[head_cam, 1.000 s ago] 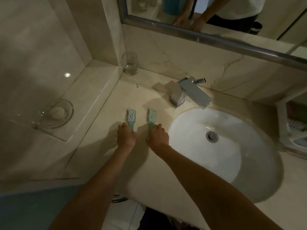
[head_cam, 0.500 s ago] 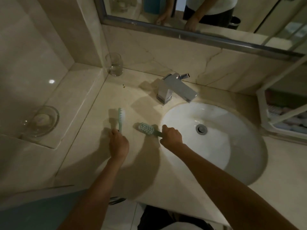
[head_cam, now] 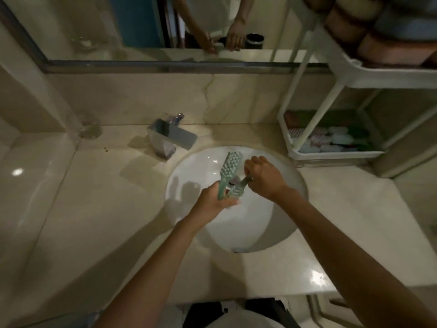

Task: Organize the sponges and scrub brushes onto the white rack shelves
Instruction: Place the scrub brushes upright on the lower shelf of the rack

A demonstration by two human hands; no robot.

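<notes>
Left grip (head_cam: 212, 201) is closed around the handle of a green scrub brush (head_cam: 230, 165). The brush's head stands up and away from this grip, bristle side facing the camera. Right grip (head_cam: 264, 177), just to the right of the left one, is curled around the handle of a second green brush (head_cam: 236, 191). That brush's head points down-left, towards the left grip's fingers. The second brush's head overlaps the lower handle of the first, but contact between them cannot be confirmed. Both grips and both brushes are held in the air above the white sink (head_cam: 260, 233), which is set into the beige stone surface (head_cam: 106, 197). Chrome faucet (head_cam: 172, 136) sits beyond and to the left of the grips. A clear glass (head_cam: 91, 129) stands further left, at the wall corner. White rack (head_cam: 331, 155) stands on the surface, well to the right of the right grip. Its lower shelf holds a row of sponges and brushes (head_cam: 340, 138), blurred and uncounted. Its upper shelf (head_cam: 378, 74) carries brownish sponges. A mirror (head_cam: 94, 31) runs along the far wall.
</notes>
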